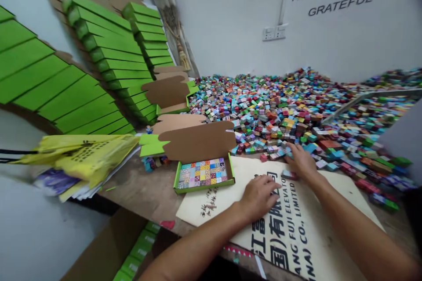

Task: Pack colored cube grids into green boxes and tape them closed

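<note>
My left hand (260,196) rests over the printed cardboard sheet (227,197), palm down with its fingers spread and nothing seen in it. Further right, my right hand (300,162) reaches to the near edge of a large heap of small colourful boxes (263,109); its fingers are apart. A small box (289,174) lies on the sheet beside the right palm. Left of my hands stands an open green carton (204,187) with its brown lid raised, holding rows of patterned little boxes (202,173).
Tall stacks of green cartons (112,52) lean at the left. Behind the filled carton is another open carton (171,107). Yellow plastic bags (89,153) lie at the table's left edge. Below sits a large cardboard box (105,246) with green cartons inside.
</note>
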`<state>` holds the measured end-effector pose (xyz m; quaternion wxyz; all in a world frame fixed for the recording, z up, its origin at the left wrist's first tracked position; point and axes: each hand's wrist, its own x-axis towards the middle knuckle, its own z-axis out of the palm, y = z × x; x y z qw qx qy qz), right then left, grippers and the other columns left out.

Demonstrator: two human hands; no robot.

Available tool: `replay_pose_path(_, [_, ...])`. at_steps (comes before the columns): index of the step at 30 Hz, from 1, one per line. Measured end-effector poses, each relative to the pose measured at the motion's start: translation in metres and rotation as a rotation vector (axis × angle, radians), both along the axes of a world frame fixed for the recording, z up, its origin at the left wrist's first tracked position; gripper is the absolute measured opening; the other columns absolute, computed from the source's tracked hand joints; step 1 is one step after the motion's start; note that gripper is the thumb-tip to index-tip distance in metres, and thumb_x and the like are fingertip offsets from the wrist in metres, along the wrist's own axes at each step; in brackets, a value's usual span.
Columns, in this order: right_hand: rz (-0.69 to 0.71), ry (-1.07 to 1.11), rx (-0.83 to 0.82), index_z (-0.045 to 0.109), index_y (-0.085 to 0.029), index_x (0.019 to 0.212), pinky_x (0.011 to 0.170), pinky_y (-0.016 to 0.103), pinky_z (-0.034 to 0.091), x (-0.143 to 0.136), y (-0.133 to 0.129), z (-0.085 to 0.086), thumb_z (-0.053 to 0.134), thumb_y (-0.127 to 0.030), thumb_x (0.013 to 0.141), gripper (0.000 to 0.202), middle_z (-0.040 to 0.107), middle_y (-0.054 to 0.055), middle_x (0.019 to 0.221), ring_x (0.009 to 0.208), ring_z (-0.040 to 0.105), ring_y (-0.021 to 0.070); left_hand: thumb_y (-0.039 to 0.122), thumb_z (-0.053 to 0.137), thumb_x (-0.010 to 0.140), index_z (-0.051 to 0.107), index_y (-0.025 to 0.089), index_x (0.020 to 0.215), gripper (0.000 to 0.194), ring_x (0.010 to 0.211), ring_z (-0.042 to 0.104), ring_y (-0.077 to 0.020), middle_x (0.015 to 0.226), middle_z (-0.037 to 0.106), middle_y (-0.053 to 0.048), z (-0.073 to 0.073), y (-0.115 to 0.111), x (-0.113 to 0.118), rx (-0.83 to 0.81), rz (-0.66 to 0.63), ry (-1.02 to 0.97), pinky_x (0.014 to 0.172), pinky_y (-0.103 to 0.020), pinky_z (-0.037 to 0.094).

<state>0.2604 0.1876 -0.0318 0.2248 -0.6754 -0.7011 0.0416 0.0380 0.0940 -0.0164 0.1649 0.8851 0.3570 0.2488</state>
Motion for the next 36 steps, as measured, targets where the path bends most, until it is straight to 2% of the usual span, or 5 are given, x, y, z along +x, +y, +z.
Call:
replay_pose_path(11, [0.416, 0.399, -0.159, 0.055, -0.024, 0.122, 0.101, 0.04, 0.037, -0.006, -0.084, 0.017, 0.051, -0.033, 0.083, 0.04, 0.056, 0.006, 0.127, 0.118, 0.049, 0.0228, 0.019, 0.054, 0.085, 0.06, 0.02, 0.108, 0.024, 0.101, 0.055, -0.0188, 0.104, 0.058, -0.005, 0.0, 0.008, -0.01, -0.179, 0.039, -0.236, 0.09, -0.033, 0.045])
replay_pose_path(16, [0.148, 0.515, -0.137, 0.057, -0.023, 0.116, 0.091, 0.04, 0.044, 0.016, -0.116, 0.024, 0.05, -0.039, 0.085, 0.036, 0.061, 0.007, 0.116, 0.105, 0.056, 0.0236, 0.028, 0.068, 0.075, 0.057, 0.018, 0.114, 0.042, 0.104, 0.052, -0.0227, 0.11, 0.055, -0.007, 0.008, 0.017, 0.005, -0.202, 0.077, -0.133, 0.092, -0.036, 0.043])
replay_pose_path(21, [0.134, 0.242, -0.031, 0.062, -0.022, 0.109, 0.08, 0.038, 0.045, 0.016, -0.127, 0.022, 0.048, -0.03, 0.086, 0.028, 0.064, 0.008, 0.104, 0.09, 0.057, 0.0234, 0.041, 0.08, 0.059, 0.049, 0.019, 0.125, 0.076, 0.11, 0.048, -0.0269, 0.121, 0.05, -0.009, 0.003, 0.014, 0.012, -0.253, 0.107, -0.034, 0.095, -0.039, 0.041])
replay_pose_path(28, [0.409, -0.12, -0.06, 0.058, -0.028, 0.12, 0.083, 0.04, 0.036, -0.035, -0.101, 0.028, 0.044, -0.008, 0.082, 0.045, 0.062, 0.006, 0.115, 0.104, 0.047, 0.0261, 0.02, 0.07, 0.068, 0.042, 0.018, 0.125, 0.063, 0.11, 0.049, -0.0241, 0.119, 0.054, -0.008, -0.006, 0.009, 0.014, -0.23, 0.178, -0.043, 0.096, -0.038, 0.039])
replay_pose_path(36, [0.378, -0.182, -0.155, 0.058, -0.021, 0.11, 0.084, 0.04, 0.034, -0.02, -0.108, 0.029, 0.057, -0.016, 0.073, 0.038, 0.062, 0.009, 0.11, 0.105, 0.045, 0.0284, 0.016, 0.063, 0.069, 0.046, 0.021, 0.121, 0.055, 0.103, 0.051, -0.0247, 0.118, 0.057, -0.005, -0.005, -0.004, 0.011, -0.197, 0.141, 0.0, 0.09, -0.039, 0.041])
